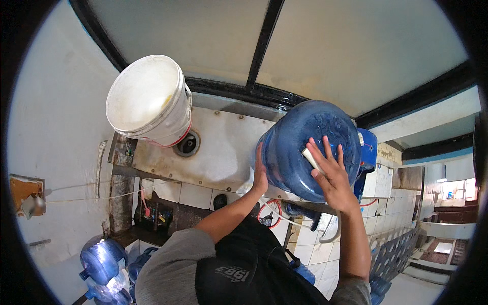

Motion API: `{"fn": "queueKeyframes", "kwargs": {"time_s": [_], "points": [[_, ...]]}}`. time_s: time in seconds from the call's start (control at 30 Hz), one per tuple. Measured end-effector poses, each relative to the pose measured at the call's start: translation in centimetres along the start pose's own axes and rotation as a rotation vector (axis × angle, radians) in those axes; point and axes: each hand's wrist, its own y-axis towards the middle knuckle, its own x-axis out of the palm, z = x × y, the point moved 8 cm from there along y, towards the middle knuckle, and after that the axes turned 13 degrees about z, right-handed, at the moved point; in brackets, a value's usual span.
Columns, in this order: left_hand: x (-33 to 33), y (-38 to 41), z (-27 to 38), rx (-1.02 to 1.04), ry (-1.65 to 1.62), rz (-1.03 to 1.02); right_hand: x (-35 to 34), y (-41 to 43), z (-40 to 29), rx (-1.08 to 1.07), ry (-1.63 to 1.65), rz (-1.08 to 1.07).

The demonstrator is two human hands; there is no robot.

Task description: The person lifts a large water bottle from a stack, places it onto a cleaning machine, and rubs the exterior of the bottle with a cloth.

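A large blue plastic water bottle point(284, 152) is on the metal-topped counter point(228, 141), its round base turned up towards me. Its neck is hidden from view. Against its near left side my left hand point(260, 173) presses flat, steadying it. My right hand point(331, 179) lies over the base with the fingers spread. Under that palm and thumb is the pale end of a flexible hose point(313, 161), which comes out below the wrist and loops down. The base looks wet.
Left on the counter, a white plastic bucket point(143, 95) stands beside a round drain hole point(187, 144). A blue container point(366, 148) sits behind the bottle. Frosted window panels point(213, 38) border the far side. More water bottles point(103, 259) are stacked at lower left.
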Motion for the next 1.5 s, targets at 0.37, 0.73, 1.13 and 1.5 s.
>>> {"fn": "queueKeyframes", "kwargs": {"time_s": [0.37, 0.73, 1.13, 1.5], "points": [[4.1, 5.9, -2.9, -0.717, -0.450, -0.268, -0.4, 0.6, -0.3, 0.008, -0.017, 0.025], [-5.2, 6.7, -18.6, -0.643, -0.056, -0.129, 0.2, 0.9, -0.7, -0.049, -0.029, 0.004], [-5.5, 0.6, -15.2, -0.378, -0.197, 0.256, -0.8, 2.0, 1.4, 0.067, -0.074, 0.110], [7.1, 4.9, 2.9, -1.036, -0.370, -0.392, -0.6, 0.5, 0.5, -0.045, 0.016, -0.063]]}}
